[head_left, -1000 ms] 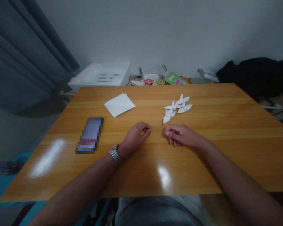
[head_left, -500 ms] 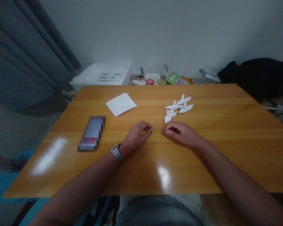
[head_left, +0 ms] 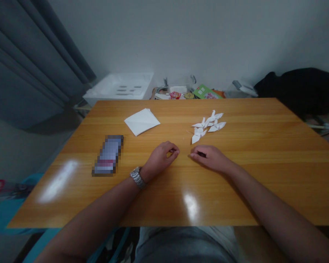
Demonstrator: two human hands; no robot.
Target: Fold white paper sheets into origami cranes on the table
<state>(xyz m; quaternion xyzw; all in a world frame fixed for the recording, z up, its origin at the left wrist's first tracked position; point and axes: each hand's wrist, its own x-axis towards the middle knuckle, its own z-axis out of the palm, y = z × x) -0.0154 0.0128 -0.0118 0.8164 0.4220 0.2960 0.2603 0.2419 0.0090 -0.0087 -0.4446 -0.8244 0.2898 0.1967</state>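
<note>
My left hand [head_left: 162,157], with a metal watch [head_left: 137,177] on its wrist, rests on the wooden table. Its fingers curl in to meet the thumb, and nothing shows between them. Opposite, a small gap away, my right hand [head_left: 210,157] lies with fingers and thumb likewise drawn together and no object visible in them. Just beyond the right hand sits a cluster of several folded white paper cranes [head_left: 214,116]. Farther back, beyond my left hand, lies a flat stack of white paper squares [head_left: 142,122]. Neither hand touches any paper.
A blurred-out phone [head_left: 108,155] lies on the table [head_left: 263,153] at left. Behind the far edge stand a white foam box [head_left: 123,86], a green packet [head_left: 207,92] and assorted clutter. Dark cloth [head_left: 298,89] is at back right, a grey curtain [head_left: 30,62] at left.
My right hand has settled slightly lower onto the table, its thumb and fingertips now closer together. The left hand stays put. Paper and phone have not moved; the view shifts very slightly.
</note>
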